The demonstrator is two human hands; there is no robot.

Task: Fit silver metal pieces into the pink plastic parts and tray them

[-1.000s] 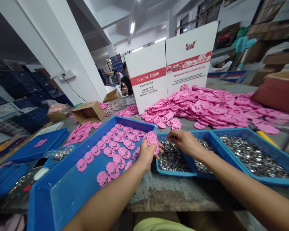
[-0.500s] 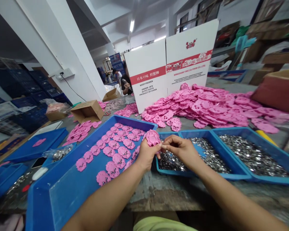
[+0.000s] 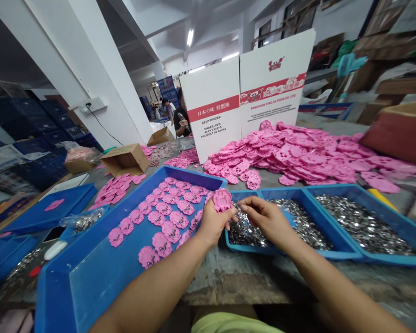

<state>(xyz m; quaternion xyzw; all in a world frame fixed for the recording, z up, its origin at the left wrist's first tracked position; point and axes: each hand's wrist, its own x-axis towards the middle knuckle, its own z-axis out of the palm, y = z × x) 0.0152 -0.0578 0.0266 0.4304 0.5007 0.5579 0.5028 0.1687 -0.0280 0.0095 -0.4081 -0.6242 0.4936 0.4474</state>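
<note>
My left hand (image 3: 212, 221) is closed on a pink flower-edged piece (image 3: 222, 200), held up above the right end of a blue tray (image 3: 100, 286). Just to its right, my right hand (image 3: 263, 213) has thumb and forefinger close together; anything between them is too small to make out. It hovers over a blue bin (image 3: 241, 249) of small shiny metal parts (image 3: 246, 231). Rows of pink pieces (image 3: 164, 209) with metal bits on them lie in the blue tray.
A large heap of pink pieces (image 3: 298, 150) lies behind the bins, before a white printed carton (image 3: 213, 115). Another bin of metal parts (image 3: 364, 226) stands at right. An open brown box (image 3: 125, 159) sits at left. A person (image 3: 182, 121) is in the background.
My right hand has moved slightly right, away from the pink piece. My left hand and the piece have shifted a little to the right.
</note>
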